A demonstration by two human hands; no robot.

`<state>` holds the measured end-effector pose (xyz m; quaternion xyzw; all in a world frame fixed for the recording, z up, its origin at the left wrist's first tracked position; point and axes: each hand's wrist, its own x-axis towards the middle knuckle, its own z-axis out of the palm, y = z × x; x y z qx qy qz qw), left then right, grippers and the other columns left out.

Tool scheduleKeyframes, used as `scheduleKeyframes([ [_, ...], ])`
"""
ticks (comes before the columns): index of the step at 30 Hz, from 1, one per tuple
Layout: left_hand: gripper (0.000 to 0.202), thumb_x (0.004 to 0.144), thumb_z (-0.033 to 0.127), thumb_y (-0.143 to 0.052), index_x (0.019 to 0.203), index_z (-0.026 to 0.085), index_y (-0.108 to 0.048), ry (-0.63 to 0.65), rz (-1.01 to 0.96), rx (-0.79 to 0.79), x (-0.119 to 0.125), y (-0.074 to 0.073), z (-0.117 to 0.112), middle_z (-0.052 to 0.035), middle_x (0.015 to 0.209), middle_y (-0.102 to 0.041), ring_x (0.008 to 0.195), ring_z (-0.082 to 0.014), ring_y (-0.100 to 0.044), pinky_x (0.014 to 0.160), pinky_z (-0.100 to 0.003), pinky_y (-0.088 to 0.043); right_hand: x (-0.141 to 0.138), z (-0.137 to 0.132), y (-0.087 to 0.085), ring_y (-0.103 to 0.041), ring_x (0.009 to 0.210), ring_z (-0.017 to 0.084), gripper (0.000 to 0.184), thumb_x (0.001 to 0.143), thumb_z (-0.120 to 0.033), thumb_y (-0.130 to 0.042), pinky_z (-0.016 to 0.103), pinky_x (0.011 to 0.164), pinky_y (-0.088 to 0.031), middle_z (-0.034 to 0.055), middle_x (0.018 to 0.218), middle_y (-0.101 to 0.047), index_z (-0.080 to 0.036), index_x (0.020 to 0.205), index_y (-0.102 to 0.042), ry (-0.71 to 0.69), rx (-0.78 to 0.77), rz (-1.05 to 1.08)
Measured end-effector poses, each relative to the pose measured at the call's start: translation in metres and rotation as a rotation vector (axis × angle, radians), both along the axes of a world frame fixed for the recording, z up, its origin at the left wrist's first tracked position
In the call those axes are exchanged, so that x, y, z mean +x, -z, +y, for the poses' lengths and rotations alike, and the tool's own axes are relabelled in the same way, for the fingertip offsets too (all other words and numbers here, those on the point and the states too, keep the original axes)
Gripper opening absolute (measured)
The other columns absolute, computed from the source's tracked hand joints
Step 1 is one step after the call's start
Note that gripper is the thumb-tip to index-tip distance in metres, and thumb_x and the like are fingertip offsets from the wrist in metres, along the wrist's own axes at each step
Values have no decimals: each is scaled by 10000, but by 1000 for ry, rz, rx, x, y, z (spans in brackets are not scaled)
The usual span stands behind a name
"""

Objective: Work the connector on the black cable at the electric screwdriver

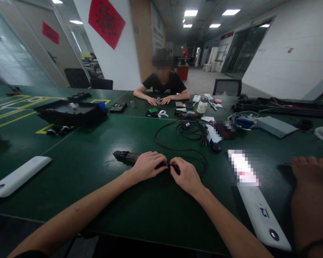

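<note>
A dark, drill-like power tool [126, 156] lies on the green table, its black tip pointing left. My left hand [150, 165] is closed over its rear part, hiding much of the body. Just right of it, my right hand [187, 175] pinches a thin dark piece by the tool's rear end. This looks like the end of a black cable [206, 163], but my fingers cover most of it. The fingertips of both hands almost meet. From near my right hand the cable loops around to a coil [190, 130] farther back.
White elongated devices lie at left [21, 175] and right [262, 211]. Another person's forearm [310, 186] rests at far right. Across the table, a person [164, 84] has both hands by a small grey cylinder [158, 100]. A black tray [70, 113] stands back left; a mouse [216, 147] lies right.
</note>
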<state>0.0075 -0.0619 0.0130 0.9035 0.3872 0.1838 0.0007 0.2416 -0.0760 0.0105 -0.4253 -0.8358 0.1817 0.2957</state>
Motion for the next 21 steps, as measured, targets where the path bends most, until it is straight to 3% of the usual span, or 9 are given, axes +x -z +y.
scheduleKeyframes([
  [4,231,1005,372,-589,1213,278,-626,70,10,-21,-3,-6,-2,-5,1181,-728,1047,-192,-689,907,-339,-497,1,0,0,-665,861,186,99,974,-189,-607,289,737,-491,30,1035,-687,-253,1047,-626,-9,-10,9],
  [7,193,1013,317,-560,1183,273,-640,62,-8,-29,-2,-7,-2,-4,1178,-730,1050,-190,-690,923,-346,-499,1,0,0,-665,866,186,99,979,-191,-606,294,762,-498,29,1033,-685,-254,1053,-626,-7,-10,7],
  [21,201,1019,408,-587,1132,247,-634,2,-32,-42,-1,-5,-2,-20,1102,-738,1015,-210,-696,908,-365,-504,1,-1,-2,-661,862,185,88,983,-195,-601,294,747,-504,34,1038,-684,-248,1049,-624,-10,-10,-5],
])
